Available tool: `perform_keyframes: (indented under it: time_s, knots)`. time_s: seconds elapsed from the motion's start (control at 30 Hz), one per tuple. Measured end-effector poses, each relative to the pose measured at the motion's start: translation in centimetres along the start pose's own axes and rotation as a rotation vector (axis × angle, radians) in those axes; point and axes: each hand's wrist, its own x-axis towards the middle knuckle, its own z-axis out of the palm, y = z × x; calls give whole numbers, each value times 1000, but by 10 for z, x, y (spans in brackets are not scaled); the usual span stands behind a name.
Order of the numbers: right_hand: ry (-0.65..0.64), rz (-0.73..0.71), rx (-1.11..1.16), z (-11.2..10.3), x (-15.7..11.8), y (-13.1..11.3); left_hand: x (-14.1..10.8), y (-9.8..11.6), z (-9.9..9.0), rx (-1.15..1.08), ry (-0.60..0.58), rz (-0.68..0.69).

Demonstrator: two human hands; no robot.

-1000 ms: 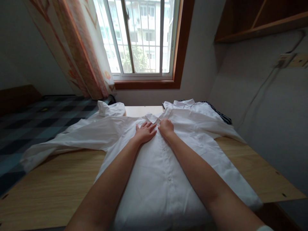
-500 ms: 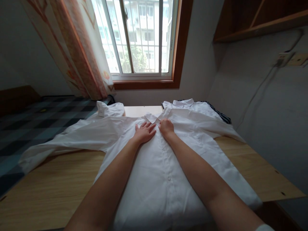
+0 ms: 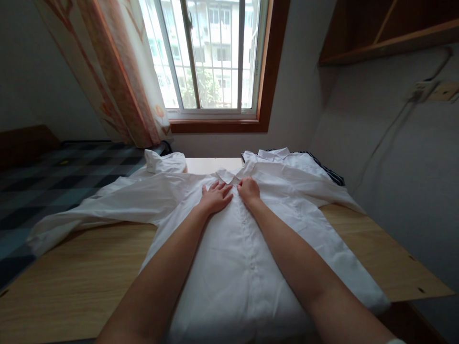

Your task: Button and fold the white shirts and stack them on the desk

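Observation:
A white button-up shirt lies spread front side up on a wooden board, sleeves stretched out to both sides and collar toward the window. Just below the collar, my left hand rests flat on the cloth, fingers spread. Close beside it, my right hand is closed at the upper end of the button placket, gripping the shirt's edge near the collar. What lies between its fingertips is too small to make out. Buttons run down the middle, between my forearms.
The wooden board shows on both sides of the shirt. Folded white shirts and dark striped cloth lie at the back right. Bunched white cloth sits at the back left. A checked bed adjoins the left side; a window stands behind.
Both hands stay at the same spots below the collar, and the shirt lies as before. Only the camera view has shifted very slightly.

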Motion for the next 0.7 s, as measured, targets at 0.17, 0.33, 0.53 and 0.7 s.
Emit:
perform_keyframes:
  time_s: [0.17, 0.33, 0.53, 0.7]
  knots:
    - [46, -16, -34, 3, -3, -1, 0, 0, 0, -2, 1, -4]
    - [72, -21, 8, 1, -7, 0, 0, 1, 1, -3, 13, -3]
    - [96, 55, 174, -4, -7, 0, 2, 12, 7, 48, 143, -40]
    - [45, 79, 211, -1, -7, 2, 5, 13, 9, 40, 84, -51]
